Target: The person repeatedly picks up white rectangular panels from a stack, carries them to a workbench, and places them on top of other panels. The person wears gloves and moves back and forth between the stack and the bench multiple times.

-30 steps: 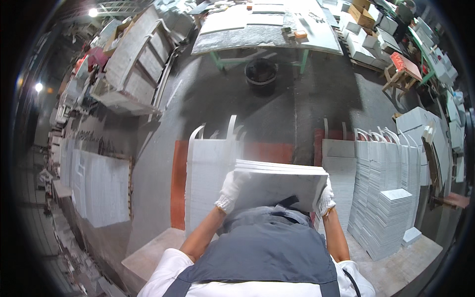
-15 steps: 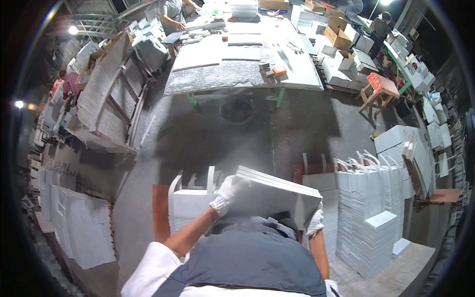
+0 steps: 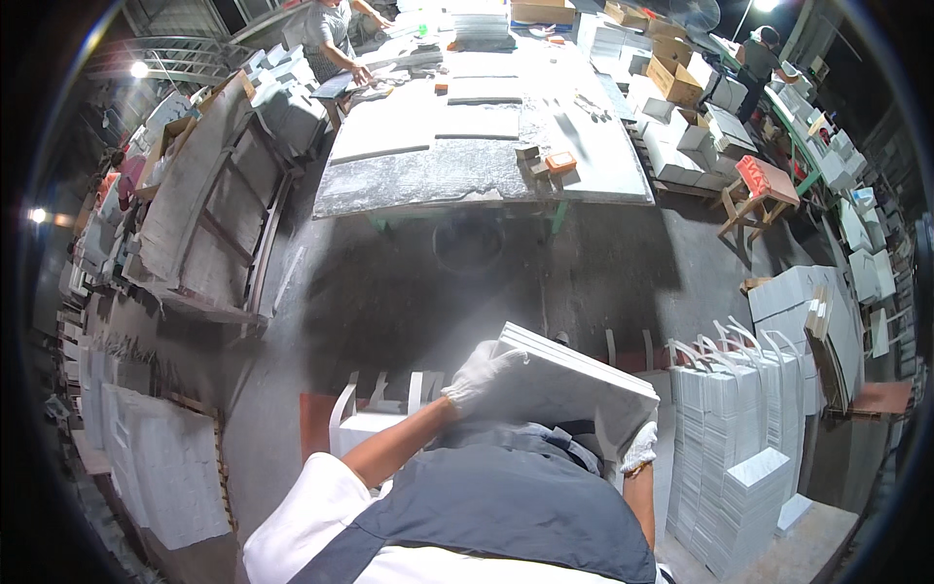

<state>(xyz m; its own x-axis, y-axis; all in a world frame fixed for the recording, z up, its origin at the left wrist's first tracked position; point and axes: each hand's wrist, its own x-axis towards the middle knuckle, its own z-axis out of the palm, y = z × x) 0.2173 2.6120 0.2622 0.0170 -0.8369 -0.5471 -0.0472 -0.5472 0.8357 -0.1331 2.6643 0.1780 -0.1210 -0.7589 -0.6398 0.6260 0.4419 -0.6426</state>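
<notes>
A small stack of flat white stone tiles [image 3: 569,394] is held up in front of my body, tilted so that its right end sits lower. My left hand [image 3: 482,378], in a white knit glove, is closed round the upper left end of the stack. Gripping the lower right end is my right hand [image 3: 640,449], gloved the same way. My fingers behind and under the tiles are partly hidden. A pile of white tiles with pale straps [image 3: 347,401] stands beside my left forearm, partly covered by my arm and apron.
Tall strapped tile stacks [image 3: 715,428] stand at my right, more wrapped stacks [image 3: 161,453] at my left. Ahead is a large worktable [image 3: 418,180] bearing slabs and an orange-topped block [image 3: 560,162]. A wooden stool [image 3: 764,185] and a leaning wooden frame [image 3: 209,209] flank it. Two co-workers stand farther off.
Both hands and the held tiles have shifted slightly right. The table and surroundings sit a little lower in view. The co-worker at the far left has leaned an arm over the table.
</notes>
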